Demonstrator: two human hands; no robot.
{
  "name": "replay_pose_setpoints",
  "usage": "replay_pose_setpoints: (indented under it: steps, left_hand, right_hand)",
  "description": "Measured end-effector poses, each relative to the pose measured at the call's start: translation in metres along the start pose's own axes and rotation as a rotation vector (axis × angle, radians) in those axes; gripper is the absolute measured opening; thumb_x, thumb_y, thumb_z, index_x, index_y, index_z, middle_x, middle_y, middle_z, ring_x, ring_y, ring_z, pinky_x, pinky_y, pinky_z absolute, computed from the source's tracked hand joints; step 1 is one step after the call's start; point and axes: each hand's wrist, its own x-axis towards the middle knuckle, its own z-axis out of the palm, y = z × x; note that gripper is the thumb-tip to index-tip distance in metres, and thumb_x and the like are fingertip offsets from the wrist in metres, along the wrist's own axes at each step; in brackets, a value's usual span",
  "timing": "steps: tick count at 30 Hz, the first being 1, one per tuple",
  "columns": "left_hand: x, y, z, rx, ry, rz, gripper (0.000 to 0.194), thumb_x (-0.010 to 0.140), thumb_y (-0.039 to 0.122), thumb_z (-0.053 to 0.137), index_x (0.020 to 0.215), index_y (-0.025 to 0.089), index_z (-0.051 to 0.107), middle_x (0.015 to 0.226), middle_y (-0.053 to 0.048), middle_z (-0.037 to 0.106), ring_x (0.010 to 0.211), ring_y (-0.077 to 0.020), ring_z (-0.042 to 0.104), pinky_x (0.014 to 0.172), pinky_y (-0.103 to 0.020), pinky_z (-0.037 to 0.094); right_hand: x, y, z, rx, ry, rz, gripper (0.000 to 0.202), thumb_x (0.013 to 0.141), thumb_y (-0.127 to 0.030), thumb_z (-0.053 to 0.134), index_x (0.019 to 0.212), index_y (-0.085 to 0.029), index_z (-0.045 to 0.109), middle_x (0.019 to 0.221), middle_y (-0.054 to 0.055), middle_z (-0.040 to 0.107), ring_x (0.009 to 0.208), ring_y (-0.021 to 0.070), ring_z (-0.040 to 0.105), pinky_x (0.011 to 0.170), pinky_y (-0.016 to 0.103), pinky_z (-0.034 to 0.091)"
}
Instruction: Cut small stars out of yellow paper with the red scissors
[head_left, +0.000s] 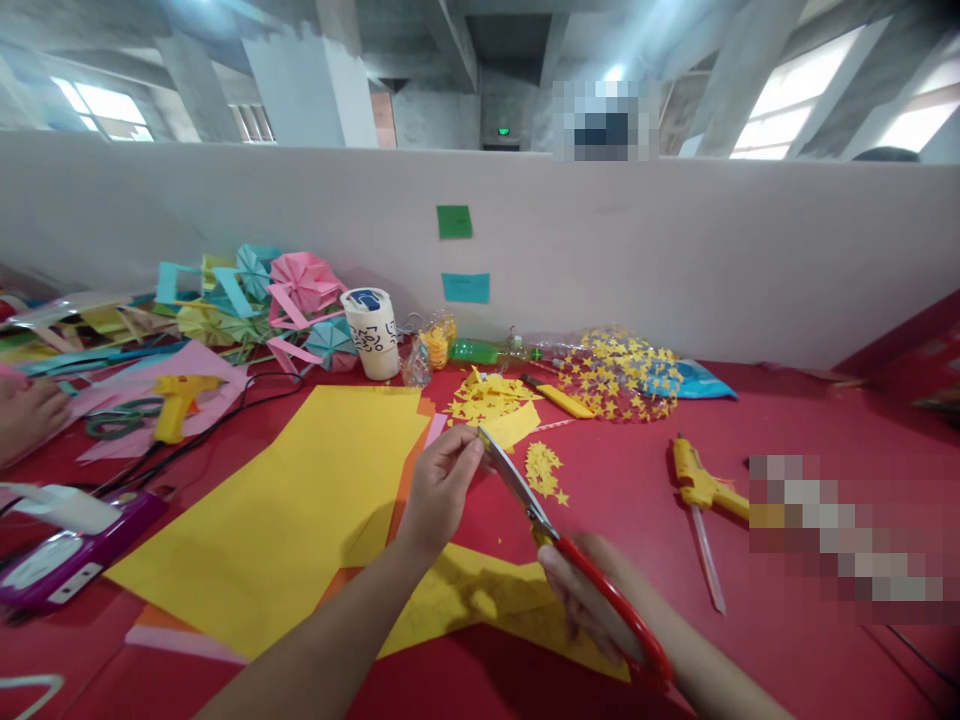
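- I have the left hand (439,490) in a tight pinch, thumb against finger, on a small yellow piece (487,442) at the scissor tips; I judge the fingertip hold keeps it steady while leaving its edge free.
- My right hand (574,590) is closed round the red-handled scissors (516,482), angled so the points meet the left fingertips. Some fingers are hidden behind the handle, and I cannot tell quite how far apart the blades stand.
- Just beyond the scissors lies a loose heap of small stars (541,466), with yellow scraps (491,395) behind; both seem placed within easy reach.
- The big yellow sheet (300,490) lies flat and smooth on my left, over orange and pink layers, probably to stay uncreased.
- A clear, shiny bag (619,375) with stars showing bulges against the pale, flat partition (750,270).
- On my right, a yellow plastic glue gun (691,475) rests on the red table (630,470), beside a slim, translucent stick (707,560).
- Far left, crisp pleated paper shapes (306,282) are piled up.
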Motion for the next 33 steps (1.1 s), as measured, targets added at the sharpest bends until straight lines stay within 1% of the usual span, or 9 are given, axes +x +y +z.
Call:
replay_pose_setpoints:
  steps: [5, 8, 10, 13, 16, 22, 26, 29, 33]
  left_hand:
    - [0.002, 0.003, -0.002, -0.092, 0.001, -0.031, 0.024, 0.09, 0.028, 0.053, 0.07, 0.018, 0.059, 0.065, 0.0, 0.058, 0.064, -0.0135, 0.055, 0.065, -0.026, 0.045]
    - [0.007, 0.006, -0.007, -0.159, 0.047, -0.12, 0.024, 0.088, 0.031, 0.056, 0.068, 0.018, 0.058, 0.061, 0.002, 0.054, 0.055, -0.0105, 0.048, 0.055, -0.023, 0.039]
    - [0.012, 0.007, -0.01, -0.142, 0.044, -0.186, 0.024, 0.085, 0.033, 0.058, 0.068, 0.017, 0.058, 0.059, 0.003, 0.053, 0.054, -0.0093, 0.045, 0.053, -0.021, 0.035]
    - [0.017, 0.0, -0.01, -0.046, -0.105, -0.293, 0.025, 0.082, 0.035, 0.059, 0.065, 0.017, 0.06, 0.056, 0.003, 0.052, 0.054, -0.0096, 0.045, 0.056, -0.022, 0.036]
    - [0.017, -0.015, -0.003, 0.138, -0.275, -0.37, 0.026, 0.082, 0.037, 0.059, 0.066, 0.017, 0.065, 0.057, 0.002, 0.055, 0.058, -0.012, 0.05, 0.061, -0.024, 0.039]
    - [0.01, -0.037, 0.008, 0.407, -0.403, -0.33, 0.028, 0.083, 0.037, 0.055, 0.093, 0.02, 0.075, 0.085, -0.006, 0.073, 0.077, -0.0216, 0.064, 0.067, -0.028, 0.044]
    - [0.002, -0.039, 0.01, 0.603, -0.464, -0.199, 0.038, 0.086, 0.034, 0.052, 0.119, 0.023, 0.068, 0.059, 0.0, 0.059, 0.052, -0.0162, 0.05, 0.056, -0.027, 0.035]
    - [-0.002, -0.034, 0.011, 0.478, -0.486, -0.251, 0.044, 0.088, 0.034, 0.05, 0.129, 0.021, 0.06, 0.058, 0.004, 0.049, 0.05, -0.0133, 0.042, 0.052, -0.025, 0.03]
    - [-0.001, -0.025, 0.013, 0.121, -0.449, -0.363, 0.042, 0.086, 0.032, 0.053, 0.126, 0.019, 0.057, 0.071, 0.002, 0.054, 0.06, -0.0125, 0.049, 0.058, -0.023, 0.038]
  right_hand:
    - [-0.009, -0.011, -0.003, -0.042, 0.049, -0.047, 0.055, 0.077, -0.073, 0.059, 0.064, -0.021, 0.044, 0.045, -0.005, 0.048, 0.029, 0.0048, 0.036, 0.029, 0.016, 0.023]
    - [-0.013, -0.015, -0.008, 0.002, 0.15, -0.157, 0.056, 0.073, -0.073, 0.062, 0.064, -0.02, 0.045, 0.051, -0.003, 0.053, 0.032, 0.0046, 0.039, 0.03, 0.017, 0.024]
    - [-0.011, -0.014, -0.012, 0.067, 0.234, -0.192, 0.059, 0.072, -0.077, 0.057, 0.062, -0.021, 0.045, 0.045, -0.005, 0.049, 0.03, 0.0052, 0.038, 0.031, 0.018, 0.025]
    - [-0.005, -0.013, -0.017, 0.161, 0.329, -0.235, 0.059, 0.075, -0.078, 0.052, 0.06, -0.022, 0.045, 0.033, -0.009, 0.039, 0.029, 0.0069, 0.037, 0.039, 0.021, 0.039]
    - [0.0, -0.014, -0.02, 0.208, 0.357, -0.281, 0.056, 0.079, -0.075, 0.052, 0.061, -0.022, 0.047, 0.031, -0.01, 0.038, 0.027, 0.007, 0.037, 0.05, 0.025, 0.05]
    - [0.0, -0.014, -0.02, 0.238, 0.37, -0.271, 0.054, 0.081, -0.071, 0.055, 0.061, -0.021, 0.047, 0.033, -0.012, 0.038, 0.025, 0.0057, 0.036, 0.049, 0.025, 0.05]
    - [-0.004, -0.017, -0.019, 0.208, 0.376, -0.236, 0.05, 0.079, -0.065, 0.061, 0.06, -0.021, 0.046, 0.032, -0.012, 0.038, 0.025, 0.0056, 0.037, 0.043, 0.022, 0.044]
    - [-0.003, -0.017, -0.02, 0.194, 0.381, -0.207, 0.046, 0.077, -0.061, 0.064, 0.062, -0.021, 0.048, 0.035, -0.01, 0.041, 0.027, 0.0075, 0.039, 0.033, 0.019, 0.035]
    - [0.003, -0.014, -0.021, 0.149, 0.35, -0.171, 0.043, 0.074, -0.055, 0.07, 0.062, -0.021, 0.047, 0.041, -0.009, 0.046, 0.028, 0.0066, 0.039, 0.03, 0.018, 0.028]
